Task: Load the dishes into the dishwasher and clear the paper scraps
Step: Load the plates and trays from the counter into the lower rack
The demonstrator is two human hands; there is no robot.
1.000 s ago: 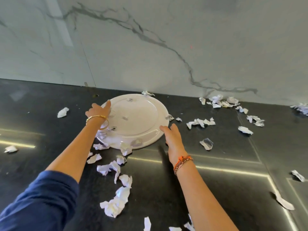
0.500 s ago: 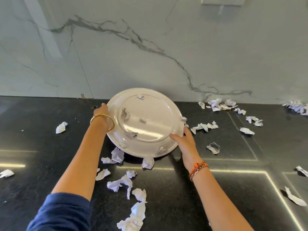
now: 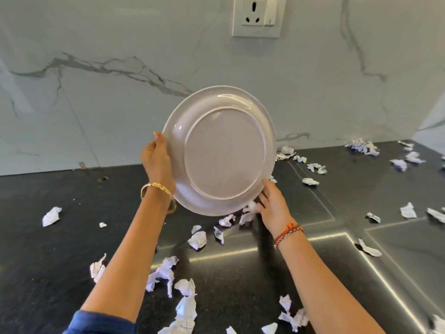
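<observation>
A white round plate (image 3: pixel 224 153) is lifted off the black countertop (image 3: pixel 48 261) and tipped almost upright, its underside facing me. My left hand (image 3: pixel 156 160) grips its left rim, thumb on the near side. My right hand (image 3: pixel 272 203) holds the lower right rim from below. Crumpled white paper scraps (image 3: pixel 163 273) lie scattered on the counter beneath the plate and between my arms; a few blurred scraps (image 3: pixel 248 213) are just under the plate's lower edge.
A marble wall rises behind the counter, with a wall socket (image 3: pixel 258 15) above the plate. More paper scraps (image 3: pixel 361 147) lie along the back right of the counter and at its right side (image 3: pixel 407 210). One scrap (image 3: pixel 51 216) lies to the left.
Both hands have raised the plate from lying flat on the counter to nearly vertical. The scraps that lay on it have slid off onto the counter.
</observation>
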